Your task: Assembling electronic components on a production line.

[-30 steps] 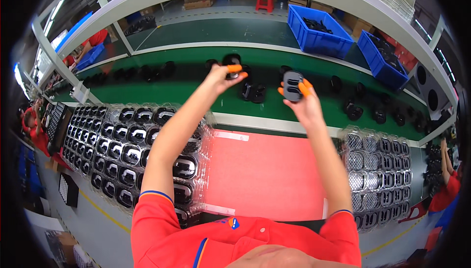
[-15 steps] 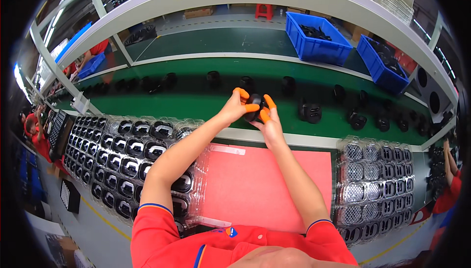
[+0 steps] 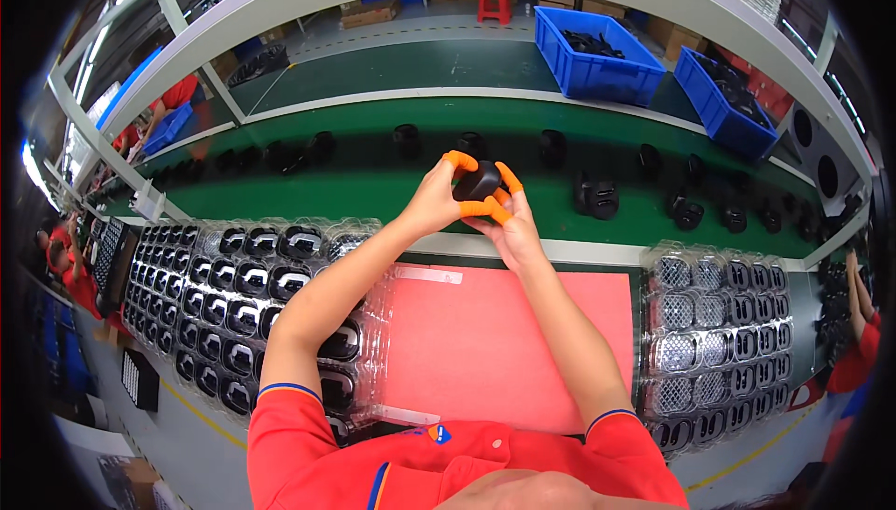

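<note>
Above the far edge of the red mat (image 3: 509, 342), over the near side of the green conveyor belt (image 3: 373, 195), 2 hands meet around 1 small black part (image 3: 478, 181). Left hand (image 3: 431, 204) has its grip clamped on the part's left side, with 1 orange finger cot showing on the raised finger (image 3: 459, 159). Right hand (image 3: 509, 230) cups the part from below and right, its grip also clamped on it, with about 3 orange-capped fingertips (image 3: 509, 177) in sight. Both forearms reach up from red sleeves at the near edge.

On the counter, left of the mat, lies a clear blister tray (image 3: 238, 295) filled with many black parts in rows, too many to count surely. Right of the mat lies a second clear tray (image 3: 723, 342), its near rows holding black parts and several far pockets looking bare. On the belt beyond the hands stand roughly 10 loose black parts (image 3: 597, 197), spaced apart. On the far right sit 2 blue bins (image 3: 597, 67) holding dark pieces. 1 small red stool (image 3: 495, 3) stands on the floor far behind. Other people in red show at the far left and right edges.
</note>
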The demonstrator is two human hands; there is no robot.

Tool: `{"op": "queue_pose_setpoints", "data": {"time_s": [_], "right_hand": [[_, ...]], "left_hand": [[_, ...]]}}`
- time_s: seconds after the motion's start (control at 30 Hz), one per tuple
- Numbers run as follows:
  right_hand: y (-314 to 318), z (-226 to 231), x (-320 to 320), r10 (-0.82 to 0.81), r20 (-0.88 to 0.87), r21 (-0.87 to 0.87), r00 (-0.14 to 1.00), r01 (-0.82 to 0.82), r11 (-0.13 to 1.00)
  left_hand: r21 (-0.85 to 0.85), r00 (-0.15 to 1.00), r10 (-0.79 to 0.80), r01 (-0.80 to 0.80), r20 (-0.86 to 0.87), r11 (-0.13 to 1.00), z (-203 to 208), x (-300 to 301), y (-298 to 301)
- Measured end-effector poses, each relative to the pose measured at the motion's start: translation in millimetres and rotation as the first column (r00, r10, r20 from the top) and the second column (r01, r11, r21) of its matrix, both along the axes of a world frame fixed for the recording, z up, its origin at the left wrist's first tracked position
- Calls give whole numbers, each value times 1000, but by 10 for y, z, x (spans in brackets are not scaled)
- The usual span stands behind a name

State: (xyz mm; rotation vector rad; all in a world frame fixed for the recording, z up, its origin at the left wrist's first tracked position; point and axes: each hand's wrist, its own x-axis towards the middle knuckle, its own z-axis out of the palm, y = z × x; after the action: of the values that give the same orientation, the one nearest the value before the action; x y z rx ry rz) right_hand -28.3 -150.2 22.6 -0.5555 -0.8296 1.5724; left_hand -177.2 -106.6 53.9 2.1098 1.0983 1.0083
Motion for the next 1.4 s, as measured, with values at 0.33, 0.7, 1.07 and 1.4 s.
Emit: {"op": "queue_pose_setpoints", "data": {"time_s": [0.33, 0.7, 1.07, 1.4], "right_hand": [[153, -89, 186, -95, -6, -56, 995, 94, 994], [240, 11, 309, -304, 74, -99, 950, 311, 945], [-717, 1248, 387, -524, 137, 697, 841, 294, 654], [-1411, 1122, 129, -495, 366, 779, 788, 32, 626]], "left_hand": [[-535, 661, 213, 333, 720, 777, 64, -117, 94], [-734, 623, 590, -39, 513, 678, -73, -385, 507], [-538, 940, 330, -320, -80, 780, -175, -764, 931], [-482, 953, 247, -302, -175, 823, -248, -646, 1070]]}}
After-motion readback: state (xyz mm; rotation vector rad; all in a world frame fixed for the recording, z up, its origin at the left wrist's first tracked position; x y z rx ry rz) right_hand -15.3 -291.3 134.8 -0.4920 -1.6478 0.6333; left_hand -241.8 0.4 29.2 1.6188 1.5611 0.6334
